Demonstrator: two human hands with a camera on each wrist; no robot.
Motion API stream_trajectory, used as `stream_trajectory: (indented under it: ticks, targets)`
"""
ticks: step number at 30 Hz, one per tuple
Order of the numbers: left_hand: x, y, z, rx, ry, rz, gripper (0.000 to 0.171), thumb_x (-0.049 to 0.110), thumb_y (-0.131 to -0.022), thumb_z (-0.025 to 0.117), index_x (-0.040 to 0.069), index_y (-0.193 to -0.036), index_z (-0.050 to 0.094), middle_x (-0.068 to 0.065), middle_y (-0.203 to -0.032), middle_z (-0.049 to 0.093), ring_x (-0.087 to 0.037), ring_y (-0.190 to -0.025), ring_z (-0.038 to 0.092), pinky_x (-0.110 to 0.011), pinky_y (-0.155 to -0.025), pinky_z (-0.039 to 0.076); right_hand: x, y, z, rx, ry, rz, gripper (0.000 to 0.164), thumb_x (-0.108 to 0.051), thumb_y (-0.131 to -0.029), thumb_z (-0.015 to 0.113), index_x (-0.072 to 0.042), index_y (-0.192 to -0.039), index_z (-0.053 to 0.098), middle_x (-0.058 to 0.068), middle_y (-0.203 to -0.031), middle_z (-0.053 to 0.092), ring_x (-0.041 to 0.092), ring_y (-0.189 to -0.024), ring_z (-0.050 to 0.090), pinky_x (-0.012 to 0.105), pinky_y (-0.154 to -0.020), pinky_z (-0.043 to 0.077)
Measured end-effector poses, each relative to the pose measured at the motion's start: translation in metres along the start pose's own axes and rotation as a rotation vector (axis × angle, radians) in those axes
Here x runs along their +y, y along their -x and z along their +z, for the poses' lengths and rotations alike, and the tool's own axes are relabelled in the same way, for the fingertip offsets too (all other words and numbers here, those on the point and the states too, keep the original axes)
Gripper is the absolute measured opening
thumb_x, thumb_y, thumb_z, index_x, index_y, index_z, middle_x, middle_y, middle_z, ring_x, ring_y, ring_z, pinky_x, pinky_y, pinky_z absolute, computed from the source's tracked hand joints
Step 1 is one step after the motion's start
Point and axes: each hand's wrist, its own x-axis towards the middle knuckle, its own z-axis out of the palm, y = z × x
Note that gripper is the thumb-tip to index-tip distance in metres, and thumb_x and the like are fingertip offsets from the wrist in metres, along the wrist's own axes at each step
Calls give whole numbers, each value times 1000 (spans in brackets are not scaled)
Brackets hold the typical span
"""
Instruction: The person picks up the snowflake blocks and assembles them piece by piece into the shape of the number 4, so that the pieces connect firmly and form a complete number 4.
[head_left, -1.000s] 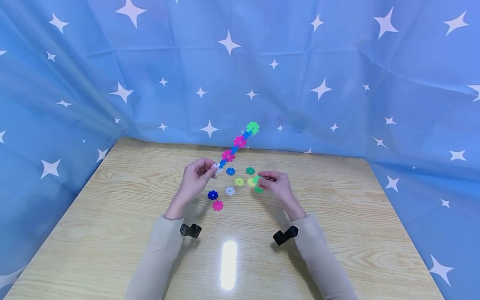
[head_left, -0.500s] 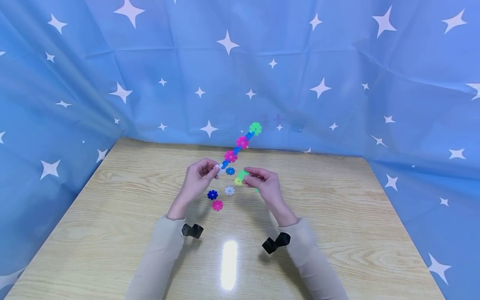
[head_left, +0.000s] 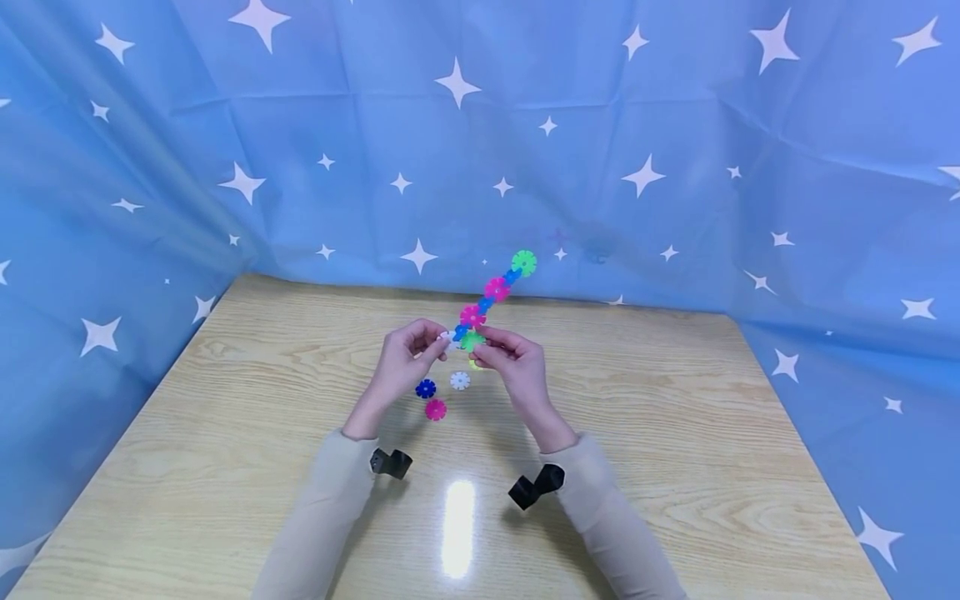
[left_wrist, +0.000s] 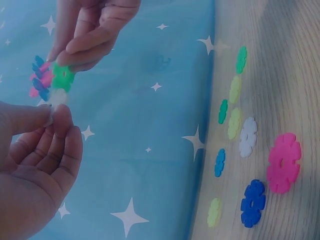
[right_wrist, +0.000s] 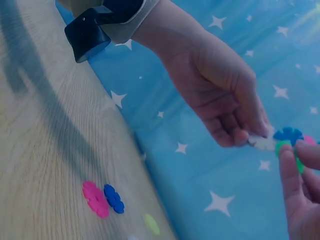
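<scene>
My left hand (head_left: pixel 405 358) pinches a white notched snowflake disc (head_left: pixel 448 337) at the lower end of a chain of interlocking discs. The chain slants up and right through blue and pink discs (head_left: pixel 497 289) to a bright green disc (head_left: pixel 524 263) at its far tip. Between thumb and fingers, my right hand (head_left: pixel 517 367) holds another green disc (head_left: pixel 472 341). In the left wrist view this green disc (left_wrist: pixel 63 76) is right at the edge of the white disc (left_wrist: pixel 59 96). Both hands are raised above the table, fingertips close together.
Loose discs lie flat on the wooden table (head_left: pixel 675 433) under the hands: dark blue (head_left: pixel 426 388), white (head_left: pixel 460 381) and pink (head_left: pixel 436 409). Several yellow, green and blue ones show in the left wrist view. A blue star-patterned curtain (head_left: pixel 480 167) stands behind the table.
My right hand has moved left with the green disc, from over the loose discs to the chain's white end. The left hand and chain have shifted slightly right.
</scene>
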Motion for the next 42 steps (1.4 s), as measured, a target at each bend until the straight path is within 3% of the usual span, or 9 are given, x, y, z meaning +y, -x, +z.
stream_trajectory:
  ticks: [6, 14, 20, 26, 31, 35, 39, 42]
  targets:
    - [8, 2, 0, 3, -8, 7, 9, -5, -91, 55, -12, -94, 59, -27, -79, 60, -38, -72, 60, -17, -56, 45, 2, -1, 4, 25, 8, 14, 28, 8, -84, 63, 15, -111, 60, 10, -86, 70, 11, -71, 68, 27, -69, 58]
    - [6, 2, 0, 14, -2, 6, 8, -5, -90, 56, -12, -93, 60, -25, -78, 60, -36, -71, 61, -16, -57, 47, 5, 2, 15, 108, -75, 58, 29, 4, -87, 62, 14, -114, 59, -1, -80, 67, 9, -72, 66, 23, -70, 57]
    - [-1, 2, 1, 35, 3, -4, 8, -6, -89, 57, -12, -92, 60, -27, -77, 61, -38, -70, 61, -15, -53, 44, 10, 7, 26, 184, -63, 5, 29, 0, -88, 62, 11, -114, 59, -5, -88, 67, 7, -76, 64, 22, -74, 55]
    - [-27, -4, 5, 85, 18, 5, 6, -5, -87, 61, -10, -91, 62, -25, -76, 62, -21, -62, 62, -16, -52, 46, 15, 10, 32, 215, -106, -40, 32, 3, -85, 64, 12, -114, 59, -2, -79, 63, 7, -73, 62, 21, -76, 54]
    - [-29, -4, 7, 117, 24, 26, 4, -6, -86, 62, -8, -88, 63, -21, -73, 63, -9, -58, 60, -19, -51, 49, 18, 8, 34, 244, -152, -55, 30, 5, -82, 67, 13, -110, 60, -2, -78, 63, 7, -72, 61, 20, -73, 54]
    - [-26, -5, 9, 128, 35, 37, 3, -8, -85, 62, -6, -84, 64, -19, -71, 63, -12, -57, 61, -19, -50, 49, 19, 8, 34, 237, -158, -74, 27, 6, -80, 67, 13, -106, 62, -2, -77, 63, 7, -68, 59, 19, -70, 53]
    - [-11, -3, 9, 120, 30, 40, 2, -9, -85, 61, -9, -83, 63, -22, -71, 62, -19, -58, 62, -16, -50, 46, 19, 9, 33, 231, -168, -65, 24, 4, -81, 68, 10, -104, 64, -2, -79, 62, 6, -69, 59, 19, -70, 53]
    - [3, -1, 8, 98, 29, 18, 5, -9, -86, 60, -14, -87, 61, -27, -74, 61, -26, -61, 63, -17, -52, 48, 17, 10, 29, 201, -163, -33, 31, 3, -82, 68, 10, -111, 62, 0, -87, 64, 9, -79, 63, 21, -77, 54]
